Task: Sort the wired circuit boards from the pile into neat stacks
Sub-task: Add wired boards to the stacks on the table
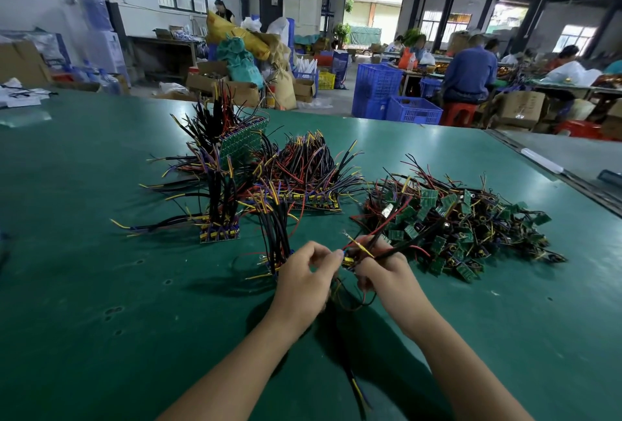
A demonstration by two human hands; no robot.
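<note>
Freeing one board (348,261) from the tangle looks like the step in hand. Both hands meet near the middle of the bench (101,302). The left hand (303,274) pinches the board's left end with curled fingers, and the right hand (382,269) grips its right side. The board's red, yellow and black wires (361,245) fan up and right toward the pile (471,228), a loose heap of green boards and leads just right of the hands. A bundle (276,232) of black wires rises just left of the left hand; whether that hand holds it too I cannot tell. One black lead seems to run on into the pile, so a quick tug would likely drag neighbours along or strain the solder joints. Better to hold the board by its edges and draw each lead out slowly. Then comb the wires to one side before setting the board down. The near-left stack (219,232) shows the pattern to copy: boards flat and squared, wires standing up together. The middle stack (314,201) and the far stack (243,146) lie farther off, and the far one leans, so any new board should sit square or the stack may topple.
</note>
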